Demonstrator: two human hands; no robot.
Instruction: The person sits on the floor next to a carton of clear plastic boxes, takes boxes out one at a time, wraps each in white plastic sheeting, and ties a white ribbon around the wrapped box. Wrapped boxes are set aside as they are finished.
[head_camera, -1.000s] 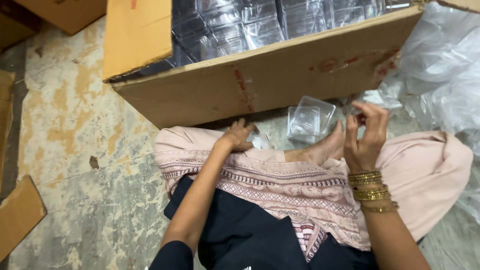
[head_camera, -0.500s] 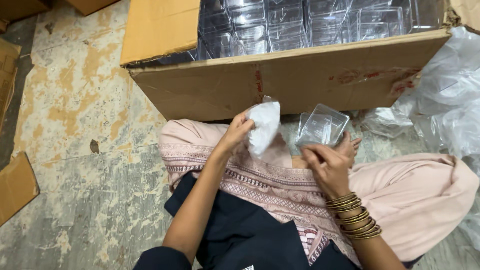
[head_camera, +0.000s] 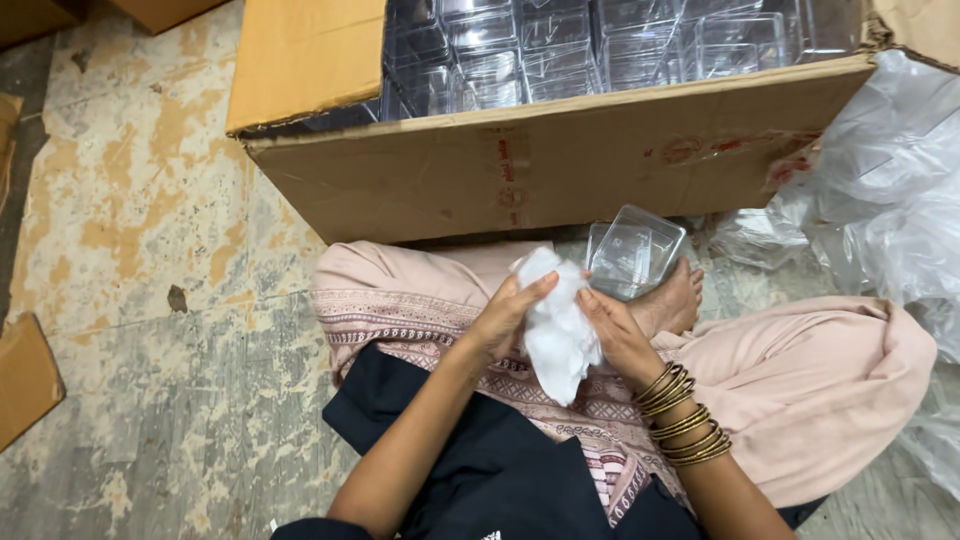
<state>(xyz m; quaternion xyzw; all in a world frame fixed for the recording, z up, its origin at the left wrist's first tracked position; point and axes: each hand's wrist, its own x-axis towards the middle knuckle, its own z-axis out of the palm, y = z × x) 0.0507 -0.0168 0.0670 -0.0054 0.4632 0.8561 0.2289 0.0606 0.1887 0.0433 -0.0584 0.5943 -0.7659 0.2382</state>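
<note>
On the worn concrete floor (head_camera: 150, 230) before a cardboard box (head_camera: 560, 160), left hand (head_camera: 505, 315) and right hand (head_camera: 615, 335) both gripped a white cloth (head_camera: 555, 320); right fingers also held a clear plastic container (head_camera: 632, 253)

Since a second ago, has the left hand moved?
Yes. The left hand left the knee, picked up the white cloth and came toward the right hand, nearer the carton front's middle.

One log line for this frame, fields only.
left hand: on white cloth | right hand: holds clear box, touches cloth | carton: ahead, open
</note>
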